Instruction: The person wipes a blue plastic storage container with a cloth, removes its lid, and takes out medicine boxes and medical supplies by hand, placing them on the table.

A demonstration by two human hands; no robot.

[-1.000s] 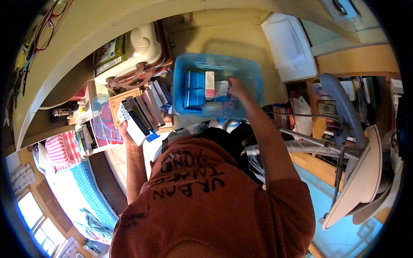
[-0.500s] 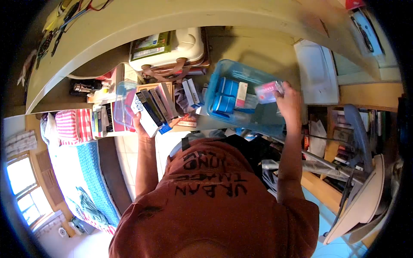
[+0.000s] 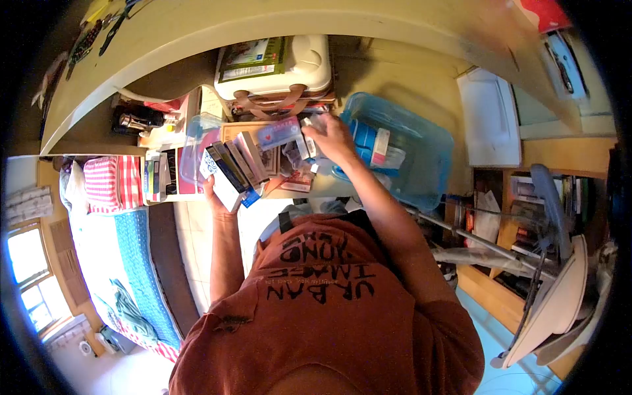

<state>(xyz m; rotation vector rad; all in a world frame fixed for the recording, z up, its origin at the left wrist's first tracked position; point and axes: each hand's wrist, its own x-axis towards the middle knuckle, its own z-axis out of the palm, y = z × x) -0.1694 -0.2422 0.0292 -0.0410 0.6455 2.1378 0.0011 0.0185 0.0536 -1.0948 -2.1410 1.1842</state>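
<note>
My left hand [image 3: 216, 196] is closed around the outer end of a row of upright thin boxes, its fingers on a white box with a QR code [image 3: 222, 181]. Dark and pale boxes [image 3: 247, 158] lean beside that one. My right hand [image 3: 334, 139] reaches across to the left, closed on a pink-purple pack [image 3: 279, 134] that appears to hang from its fingertips above the shelf. Just under these fingers stand small white boxes [image 3: 308, 141]. A translucent blue bin [image 3: 428, 155] sits beyond my right wrist, with blue packs [image 3: 364, 135] and a white-and-pink box [image 3: 380, 146] inside.
A cream case [image 3: 309, 62] with brown handles stands at the back of the shelf. At left is a clear plastic container [image 3: 191, 155]. An upper shelf edge [image 3: 263, 29] curves overhead. To the right are a metal pole [image 3: 461, 230] and a bookcase [image 3: 494, 289].
My right hand has carried the pink-purple pack left, from above the blue bin to above the small boxes. My left hand stays at the row of boxes. The view has shifted slightly.
</note>
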